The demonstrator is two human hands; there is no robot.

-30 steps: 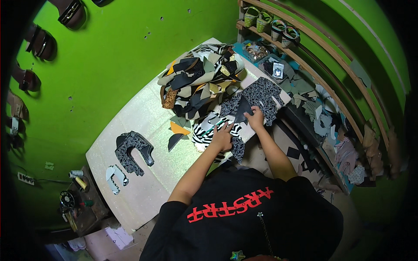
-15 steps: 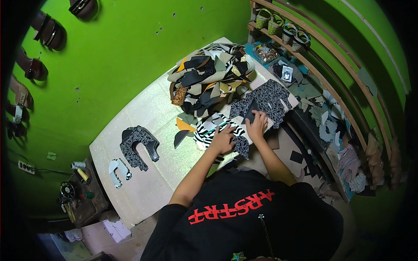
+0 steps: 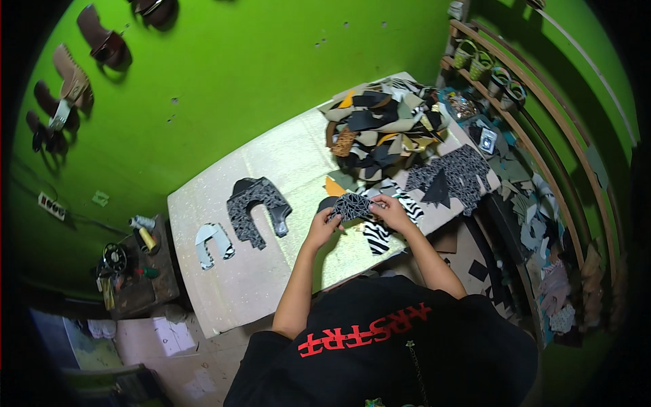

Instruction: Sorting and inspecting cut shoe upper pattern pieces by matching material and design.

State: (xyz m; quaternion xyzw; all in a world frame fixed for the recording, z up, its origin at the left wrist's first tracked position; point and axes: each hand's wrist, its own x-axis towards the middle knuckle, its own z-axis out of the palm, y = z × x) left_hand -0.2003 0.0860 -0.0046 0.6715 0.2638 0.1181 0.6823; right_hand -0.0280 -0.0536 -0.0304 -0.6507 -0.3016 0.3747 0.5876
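Observation:
A small black piece of material with a white web-like pattern (image 3: 352,207) is stretched between my two hands over the table. My left hand (image 3: 321,229) pinches its left end, and my right hand (image 3: 392,214) grips the right end. Zebra-striped pieces (image 3: 378,239) lie below and behind my right hand. A dark scrap and an orange scrap (image 3: 333,187) lie just beyond the held piece. To the right, a plain black pointed scrap (image 3: 437,191) rests on a larger web-patterned sheet (image 3: 468,166).
A heap of mixed offcuts (image 3: 380,129) covers the table's far right. U-shaped web-patterned pieces (image 3: 258,200) and pale U-shaped pieces (image 3: 211,243) lie at left on the pale table (image 3: 230,298). Wooden racks (image 3: 536,102) with small baskets stand right; thread spools (image 3: 144,234) sit lower left.
My right hand has let go of the black pointed scrap, which stays on the patterned sheet. Both hands now hold up the small web-patterned piece. The whole view has shifted.

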